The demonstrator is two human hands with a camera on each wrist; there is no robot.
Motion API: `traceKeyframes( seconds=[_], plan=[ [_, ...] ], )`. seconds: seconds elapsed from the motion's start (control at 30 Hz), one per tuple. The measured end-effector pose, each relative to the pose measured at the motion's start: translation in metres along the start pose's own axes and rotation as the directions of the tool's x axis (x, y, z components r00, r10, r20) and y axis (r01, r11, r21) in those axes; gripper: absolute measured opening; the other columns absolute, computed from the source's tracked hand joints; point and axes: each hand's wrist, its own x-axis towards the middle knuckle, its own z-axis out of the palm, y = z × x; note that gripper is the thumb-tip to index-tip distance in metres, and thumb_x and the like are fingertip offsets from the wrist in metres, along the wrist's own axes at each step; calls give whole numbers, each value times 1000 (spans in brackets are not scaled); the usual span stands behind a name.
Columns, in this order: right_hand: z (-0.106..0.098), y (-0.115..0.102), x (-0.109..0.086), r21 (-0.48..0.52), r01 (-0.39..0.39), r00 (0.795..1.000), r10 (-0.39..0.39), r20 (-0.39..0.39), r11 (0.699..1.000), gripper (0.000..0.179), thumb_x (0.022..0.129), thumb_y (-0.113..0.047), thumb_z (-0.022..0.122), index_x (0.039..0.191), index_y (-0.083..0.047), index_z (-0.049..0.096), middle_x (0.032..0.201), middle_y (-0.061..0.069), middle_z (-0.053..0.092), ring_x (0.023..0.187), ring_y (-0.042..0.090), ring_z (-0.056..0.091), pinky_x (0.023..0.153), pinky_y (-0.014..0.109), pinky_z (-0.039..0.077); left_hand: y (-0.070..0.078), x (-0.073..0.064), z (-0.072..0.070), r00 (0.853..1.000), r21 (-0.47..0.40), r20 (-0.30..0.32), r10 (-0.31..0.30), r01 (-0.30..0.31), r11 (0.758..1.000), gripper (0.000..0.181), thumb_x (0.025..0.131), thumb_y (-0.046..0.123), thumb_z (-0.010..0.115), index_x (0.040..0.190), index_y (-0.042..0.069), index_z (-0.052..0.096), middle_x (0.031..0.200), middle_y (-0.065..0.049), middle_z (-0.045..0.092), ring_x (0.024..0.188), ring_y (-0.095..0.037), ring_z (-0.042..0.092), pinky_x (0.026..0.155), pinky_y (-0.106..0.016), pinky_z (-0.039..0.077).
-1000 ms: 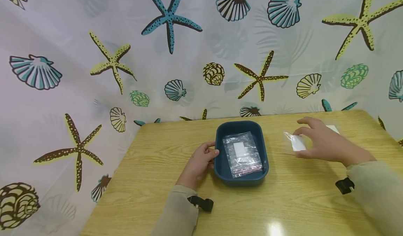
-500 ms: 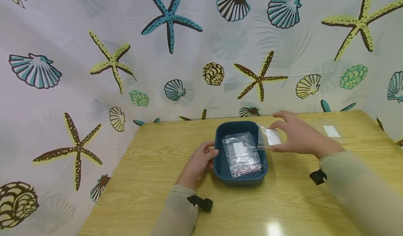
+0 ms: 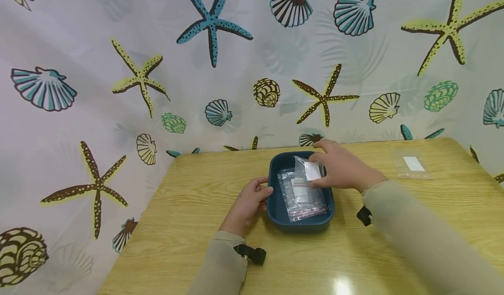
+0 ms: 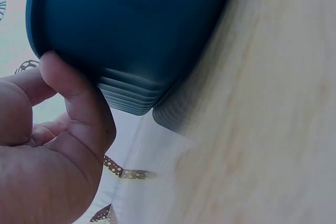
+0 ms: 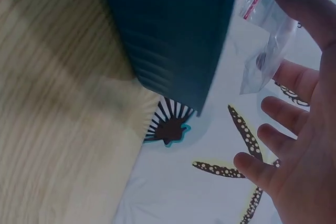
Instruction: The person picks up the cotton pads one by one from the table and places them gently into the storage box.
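Observation:
A dark blue plastic bin (image 3: 275, 212) stands on the table. My left hand (image 3: 249, 201) grips its left rim, thumb at the top edge; the left wrist view shows the same hand (image 4: 63, 135) against the bin's wall (image 4: 136, 24). My right hand (image 3: 342, 166) pinches a clear zip bag (image 3: 303, 169) with a white label between thumb and index finger, over the bin's right side. In the right wrist view that bag (image 5: 268, 45) hangs from the pinch beside the bin, its red zip line showing. Inside the bin lie several clear zip bags (image 3: 295, 205), partly covered by the held one.
Another clear zip bag (image 3: 413, 164) with a white label lies flat on the wooden table (image 3: 212, 177) at the right. A curtain (image 3: 244, 124) printed with shells and starfish rises along the table's back edge. Small black devices (image 3: 252, 254) are strapped at both wrists.
My right hand has carried the pinched zip bag leftward from the table's right part to over the bin, uncovering the other bag on the table. The left hand has stayed on the rim.

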Motion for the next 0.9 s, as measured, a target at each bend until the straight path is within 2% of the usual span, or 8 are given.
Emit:
traceKeyframes(
  seconds=[0.37,0.9],
  plan=[
    [20,-3,11,-42,-2,1000,3,24,999,72,79,-56,82,132,-11,66,157,19,35,147,40,24,114,58,28,0,0,0,1000,-1,8,7,-7,1000,42,104,15,60,144,10,51,108,-15,63,79,-20,62,63,-27,51],
    [26,-10,19,-47,-11,999,13,39,999,76,79,-58,81,137,-11,63,157,18,35,147,39,26,114,57,29,1,0,-1,1000,-4,11,2,-2,1000,42,103,16,60,144,10,51,108,-16,62,78,-20,61,62,-26,51]
  ],
)
